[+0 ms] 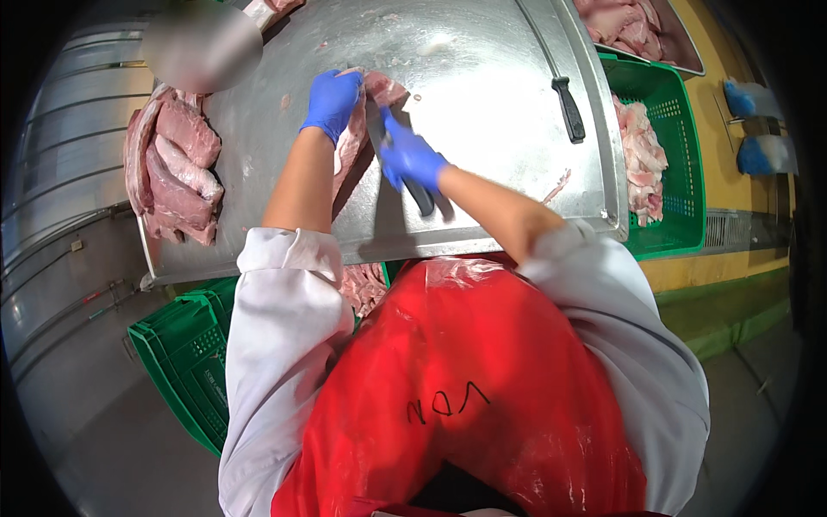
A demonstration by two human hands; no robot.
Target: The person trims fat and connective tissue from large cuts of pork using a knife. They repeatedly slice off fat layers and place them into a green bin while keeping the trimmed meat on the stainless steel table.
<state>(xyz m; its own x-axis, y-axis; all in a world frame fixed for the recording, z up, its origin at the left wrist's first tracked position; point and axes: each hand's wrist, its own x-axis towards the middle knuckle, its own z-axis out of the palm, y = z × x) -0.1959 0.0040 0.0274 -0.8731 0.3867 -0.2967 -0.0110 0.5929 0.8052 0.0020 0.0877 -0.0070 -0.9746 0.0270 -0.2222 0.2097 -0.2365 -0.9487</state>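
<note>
My left hand (332, 103), in a blue glove, grips the far end of a long strip of raw meat (349, 151) on the metal table. Close beside it on the right, my right hand (409, 155), also blue-gloved and a little smeared by motion, is closed round a knife (422, 200). The knife's dark handle sticks out below the palm towards me. Its blade lies partly hidden against the meat's right side. A reddish end of the meat (385, 89) bends to the right beyond the blade.
On the metal table (250, 164), a pile of meat slabs (177, 164) sits at left and a thin, black-handled tool (568, 110) at right. Green crates (685, 146) (185, 353) flank the table; the right one holds pale trimmings (642, 164). A meat tray (689, 43) stands far right.
</note>
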